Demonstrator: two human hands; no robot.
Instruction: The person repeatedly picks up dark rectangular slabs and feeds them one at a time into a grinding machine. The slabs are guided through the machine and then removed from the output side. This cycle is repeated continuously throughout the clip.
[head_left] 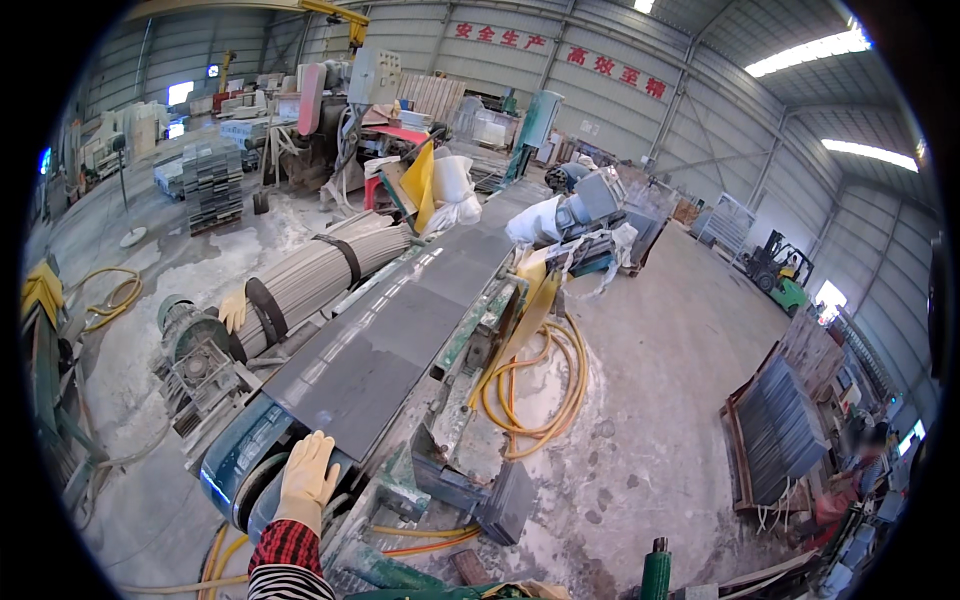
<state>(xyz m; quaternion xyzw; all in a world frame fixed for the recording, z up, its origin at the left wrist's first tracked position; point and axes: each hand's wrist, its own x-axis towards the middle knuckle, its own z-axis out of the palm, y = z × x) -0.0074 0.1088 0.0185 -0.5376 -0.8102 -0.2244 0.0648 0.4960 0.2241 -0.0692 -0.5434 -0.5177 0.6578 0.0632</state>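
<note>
My left hand, in a pale yellow work glove, reaches in from the lower edge under a red-and-black checked cuff and striped sleeve. Its fingers are stretched out and lie at the near edge of a dark grey stone slab. The slab lies flat on a long conveyor, its surface partly wet and shiny. Just left of my hand curves the conveyor's blue rounded end. Farther along the line lie more grey slabs, edge to edge. My right hand is out of view.
A strapped roll of ribbed grey material lies left of the conveyor, with an empty-looking yellow glove and a motor. Yellow hoses coil at right. Stacked slabs and a person are farther right; a green forklift stands behind.
</note>
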